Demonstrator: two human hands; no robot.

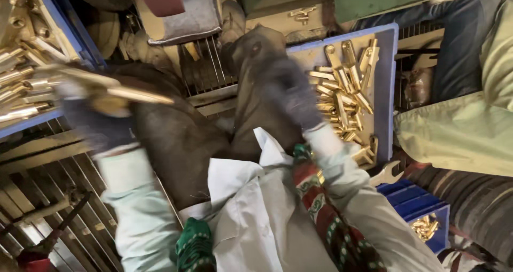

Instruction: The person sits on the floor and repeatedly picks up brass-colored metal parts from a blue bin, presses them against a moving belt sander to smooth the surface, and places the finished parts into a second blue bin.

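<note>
Left hand [99,117]: gloved, closed on brass rod [125,93], nine o'clock.
Right hand [291,98]: gloved, blurred, grip unclear, beside brass parts tray [387,90].

Metal workshop, blue trays [386,85] heaped with brass fittings [342,98] on the left and right, grimy metal grating [206,63] at the far middle, open-ended spanner [389,173] near right

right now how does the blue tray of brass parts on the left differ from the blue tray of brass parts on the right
The left blue tray of brass parts is piled deep with long brass rods and reaches past the frame edge; the right blue tray of brass parts shows whole, with flatter, shorter pieces heaped toward one side and bare floor visible. The gloved left hand holds a brass piece beside the left tray; the gloved right hand hovers by the right one. Both are blue and rimmed.
</note>
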